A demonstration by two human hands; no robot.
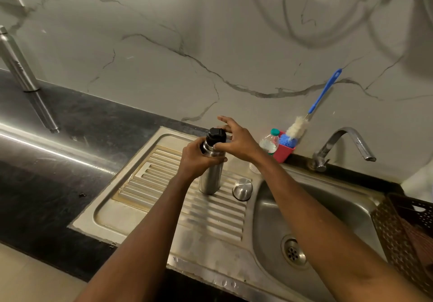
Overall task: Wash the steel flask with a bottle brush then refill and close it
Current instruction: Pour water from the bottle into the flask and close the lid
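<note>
The steel flask [209, 179] stands upright on the ribbed drainboard [164, 198] of the sink. My left hand [199, 160] is wrapped around its upper body. My right hand [236, 141] grips the black stopper [215, 135] on the flask's mouth, thumb in front and fingers behind. The flask's steel cup lid [242, 189] rests upside down on the drainboard just right of the flask. A bottle brush [311, 112] with a blue handle and white bristles leans against the wall from a red holder [284, 153].
A small plastic bottle [269, 142] with a green cap stands beside the red holder. The tap [339, 144] is at the back right over the sink basin [316, 219]. A brown perforated basket [405, 236] sits at the right edge. Another steel bottle [16, 62] stands far left on the black counter.
</note>
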